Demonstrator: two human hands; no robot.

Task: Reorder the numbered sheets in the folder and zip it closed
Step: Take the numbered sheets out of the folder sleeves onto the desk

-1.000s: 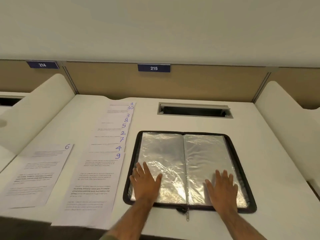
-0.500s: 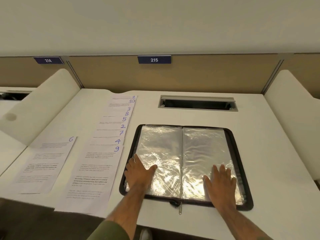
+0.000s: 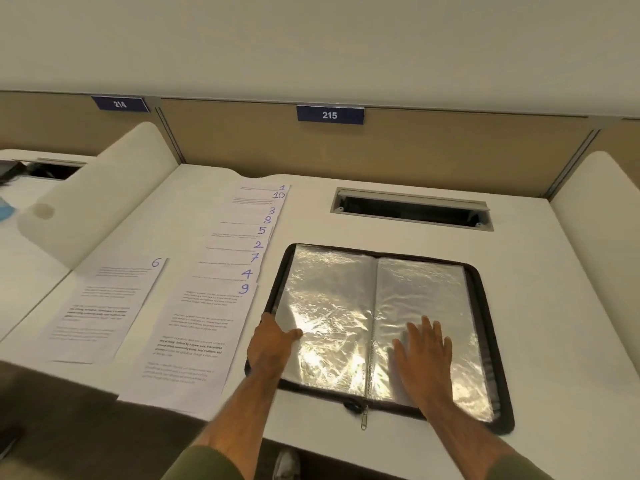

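Folder (image 3: 503, 426) lies open flat on the worktop (image 3: 554, 306), right of centre, spine running away from the person. Both visible clear sleeves look empty, so refilling hasn't begun. R hand (image 3: 424, 355) rests palm-down on the right sleeve w/ fingers straight and spread, gripping nothing; prob. there to pin the slippery plastic and stop the folder sliding. L hand (image 3: 273, 344) sits at the folder's left rim, thumb lying across the left sleeve and fingers bent down over the edge. Can't tell if they actually hook under a sleeve or just press, but it looks like prep to open a pocket. Just left of the folder, the column of sheets (image 3: 221, 306) is fanned so each handwritten no. shows at the top right corner: 1, 10, 3, 8, 5, 2, 7, 4, w/ 9 nearest and fully exposed. That stagger lets any no. be picked w/o shuffling. Sheet 6 (image 3: 104, 306) lies apart, further left. Zip pull (image 3: 363, 419) hangs at the near edge by the spine, zip fully undone.
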